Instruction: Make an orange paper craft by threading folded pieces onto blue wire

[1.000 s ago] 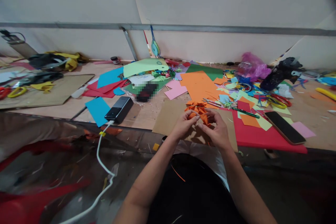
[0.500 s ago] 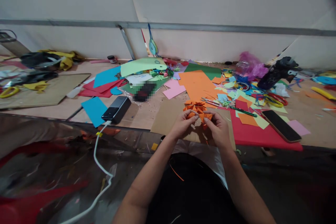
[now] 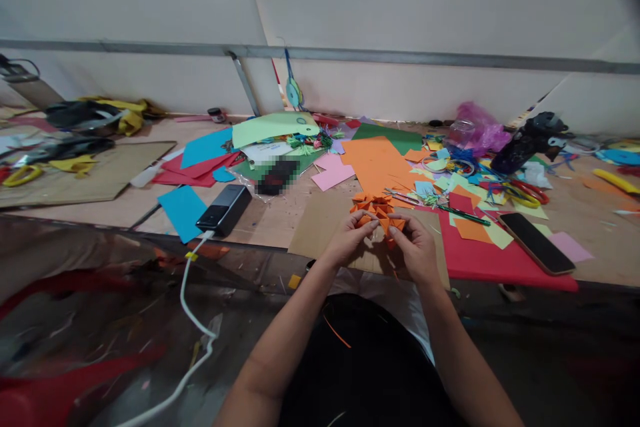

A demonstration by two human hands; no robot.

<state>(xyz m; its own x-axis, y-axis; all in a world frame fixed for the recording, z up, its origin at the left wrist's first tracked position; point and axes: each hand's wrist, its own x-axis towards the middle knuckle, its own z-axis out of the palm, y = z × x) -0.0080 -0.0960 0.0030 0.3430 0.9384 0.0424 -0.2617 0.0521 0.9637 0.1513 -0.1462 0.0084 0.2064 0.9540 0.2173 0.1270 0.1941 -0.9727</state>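
Note:
Between my hands is an orange folded-paper piece made of several pointed units. My left hand pinches its left side, thumb and fingers closed on the paper. On its right side my right hand grips it, the thumb pressed against the front. Both hands are over a brown cardboard sheet at the table's front edge. Behind them lies a large orange paper sheet. The underside of the folded piece is partly hidden by my fingers.
Right of my hands are red paper, a phone, a green pen, scissors and a dark bottle. To the left, a power bank with a white cable sits near blue paper.
The view has shifted slightly, so the table and wall appear a little lower. My hands keep hold of the orange folded paper in nearly the same pose.

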